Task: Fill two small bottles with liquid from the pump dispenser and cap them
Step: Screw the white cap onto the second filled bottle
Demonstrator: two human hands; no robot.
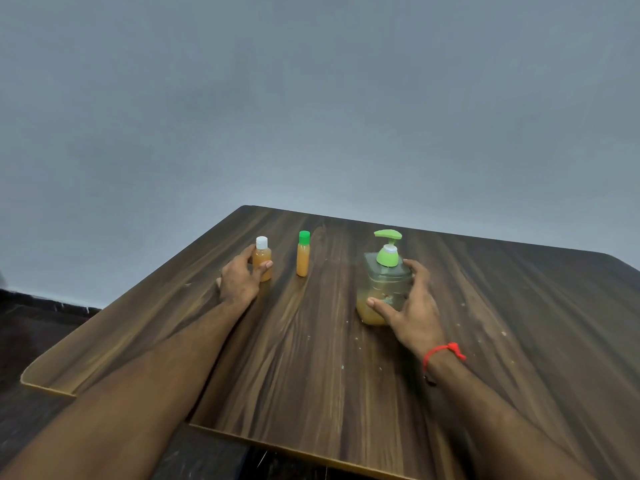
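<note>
Both bottles are standing capped & full-looking on table (311,358). Left hand (239,280) is wrapping fingers round white-cap bottle (261,259); green-cap bottle (303,254) is standing free just beside. Right hand (414,306) is spreading wide, gripping pump dispenser (384,289). Risk: pulling left hand away could be tipping either bottle; a loose cap = spill.

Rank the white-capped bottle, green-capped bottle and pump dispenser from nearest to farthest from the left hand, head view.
1. White-capped bottle: in the left hand, at the left.
2. Green-capped bottle: just right of it, standing free.
3. Pump dispenser: far right, by the right hand.
</note>
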